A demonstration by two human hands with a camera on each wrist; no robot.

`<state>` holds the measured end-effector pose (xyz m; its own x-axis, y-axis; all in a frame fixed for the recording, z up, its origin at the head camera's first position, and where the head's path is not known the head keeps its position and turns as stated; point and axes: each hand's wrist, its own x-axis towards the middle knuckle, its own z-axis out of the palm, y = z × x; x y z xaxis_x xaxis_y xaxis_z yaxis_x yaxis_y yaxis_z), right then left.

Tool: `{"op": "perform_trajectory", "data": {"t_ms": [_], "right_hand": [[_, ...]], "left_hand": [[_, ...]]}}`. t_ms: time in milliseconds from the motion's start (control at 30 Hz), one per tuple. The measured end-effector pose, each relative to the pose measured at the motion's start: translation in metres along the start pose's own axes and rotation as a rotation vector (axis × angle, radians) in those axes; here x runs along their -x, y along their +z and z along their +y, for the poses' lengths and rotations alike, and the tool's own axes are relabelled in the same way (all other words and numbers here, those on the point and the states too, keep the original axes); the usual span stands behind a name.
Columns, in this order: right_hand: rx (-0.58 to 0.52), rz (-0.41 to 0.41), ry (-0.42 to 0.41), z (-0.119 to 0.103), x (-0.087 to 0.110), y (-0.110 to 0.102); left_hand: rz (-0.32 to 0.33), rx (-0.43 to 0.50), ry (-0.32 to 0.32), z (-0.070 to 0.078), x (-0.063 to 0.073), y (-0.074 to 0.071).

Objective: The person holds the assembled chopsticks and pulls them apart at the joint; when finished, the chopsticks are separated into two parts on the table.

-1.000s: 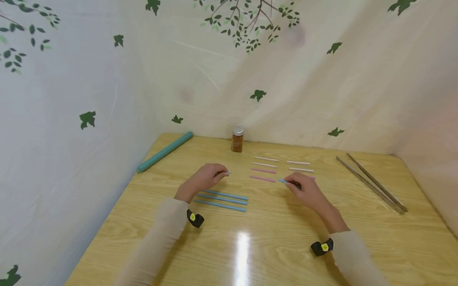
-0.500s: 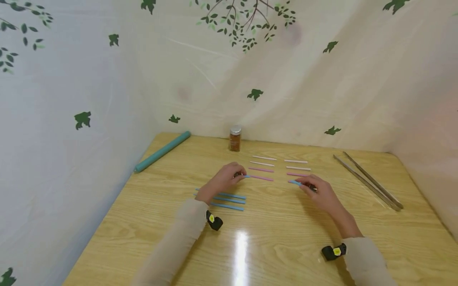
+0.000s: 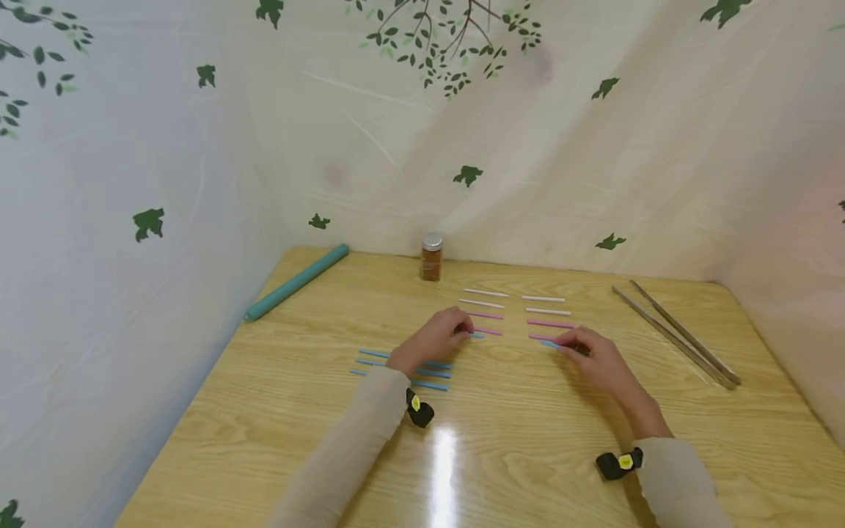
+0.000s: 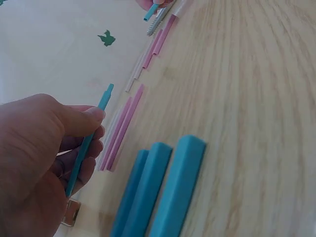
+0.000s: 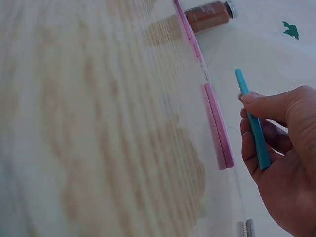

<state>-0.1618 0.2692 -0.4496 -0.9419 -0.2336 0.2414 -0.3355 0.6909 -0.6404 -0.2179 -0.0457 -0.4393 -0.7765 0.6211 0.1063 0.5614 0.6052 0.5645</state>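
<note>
My left hand (image 3: 437, 341) pinches a slim blue stick (image 4: 82, 155) with a narrowed tip, thumb on one side and fingers curled behind. In the head view it hovers beside the left pair of pink sticks (image 3: 487, 316). My right hand (image 3: 599, 359) grips another blue stick (image 5: 259, 140) between thumb and fingers, close by the right pair of pink sticks (image 3: 551, 323). Three more blue sticks (image 3: 430, 385) lie side by side on the table, partly hidden under my left forearm. White sticks (image 3: 546, 312) lie in two short columns behind the pink ones.
At the back stands a small jar (image 3: 431, 262) with reddish-brown contents and a silver lid. A teal rod (image 3: 297, 284) lies along the left table edge. Long metal tongs (image 3: 683, 339) rest on the right. Leaf-patterned cloth (image 3: 370, 161) rises behind the table.
My left hand has moved right with its blue stick, from beyond the three blue sticks to the left pink pair. My right hand has shifted slightly right with its stick.
</note>
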Motion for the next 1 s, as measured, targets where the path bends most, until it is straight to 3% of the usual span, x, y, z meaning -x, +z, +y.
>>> {"op": "perform_trajectory", "data": {"t_ms": [167, 367, 600, 1000], "right_hand": [[-0.005, -0.028, 0.008, 0.004, -0.001, 0.001], [0.018, -0.07, 0.025, 0.007, 0.0, 0.002], [0.025, -0.052, 0.031, 0.01, -0.001, 0.01], [0.067, -0.061, -0.013, 0.011, -0.005, 0.012]], "left_hand": [[-0.003, -0.008, 0.024, 0.001, -0.003, 0.008], [-0.015, -0.045, -0.002, 0.006, -0.006, 0.019], [-0.005, -0.099, -0.008, 0.011, -0.009, 0.03], [0.034, -0.136, -0.013, 0.012, -0.012, 0.036]]}}
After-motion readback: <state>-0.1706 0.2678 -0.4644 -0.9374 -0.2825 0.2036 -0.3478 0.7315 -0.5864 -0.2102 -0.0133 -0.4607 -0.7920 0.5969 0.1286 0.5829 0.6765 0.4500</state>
